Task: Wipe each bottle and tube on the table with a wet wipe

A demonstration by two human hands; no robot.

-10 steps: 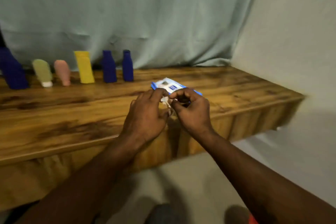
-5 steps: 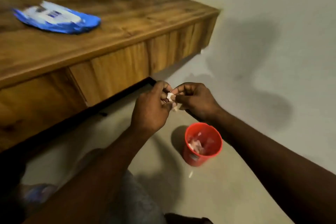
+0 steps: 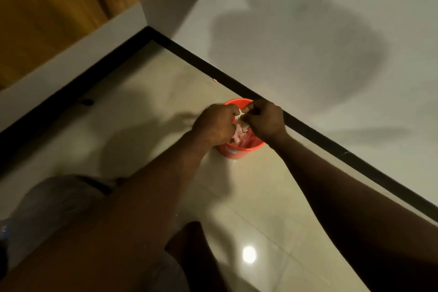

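Note:
Both my hands hang over a small red bin (image 3: 239, 150) on the floor. My left hand (image 3: 214, 125) and my right hand (image 3: 265, 121) pinch a small white scrap of wipe (image 3: 241, 114) between their fingertips, just above the bin's mouth. Crumpled used wipes (image 3: 239, 136) lie inside the bin. The bottles, tubes and wipe pack are out of view.
The wooden side of the table (image 3: 59, 0) fills the upper left. A black skirting strip (image 3: 189, 57) runs along the grey wall (image 3: 308, 42) right behind the bin. Glossy beige floor tiles (image 3: 248, 197) surround it. My knee (image 3: 59, 201) shows at lower left.
My view swung down from the tabletop to the floor. Both hands carried the white scrap away from the wipe pack and lowered it over the red bin.

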